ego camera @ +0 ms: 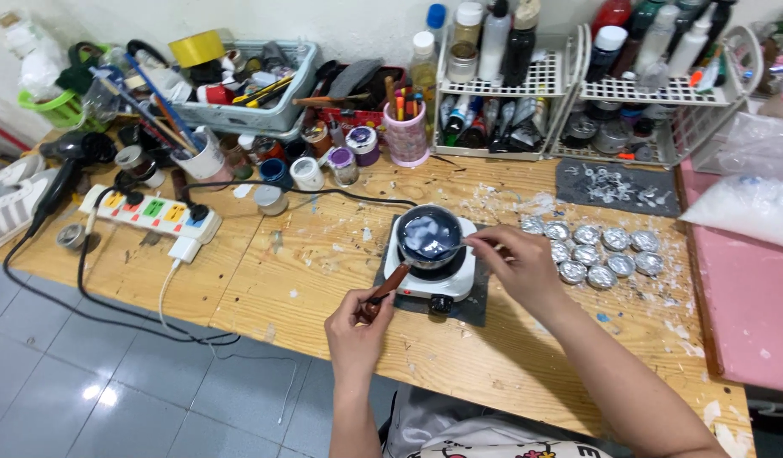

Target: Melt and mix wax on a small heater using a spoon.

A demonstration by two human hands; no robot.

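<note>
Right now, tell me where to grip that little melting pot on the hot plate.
Grip the brown wooden handle, which juts toward the table's near edge, and come from that near side, as the left hand does. The pot sits on the white hot plate, probably hot.

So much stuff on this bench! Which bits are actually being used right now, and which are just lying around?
In use:
left hand on the wooden handle
small pot of blue liquid
white hot plate under it
right hand at the pot's rim
foil cups close beside it

Lying about:
power strip
hair dryer
pink brush cup
bottle racks
</note>
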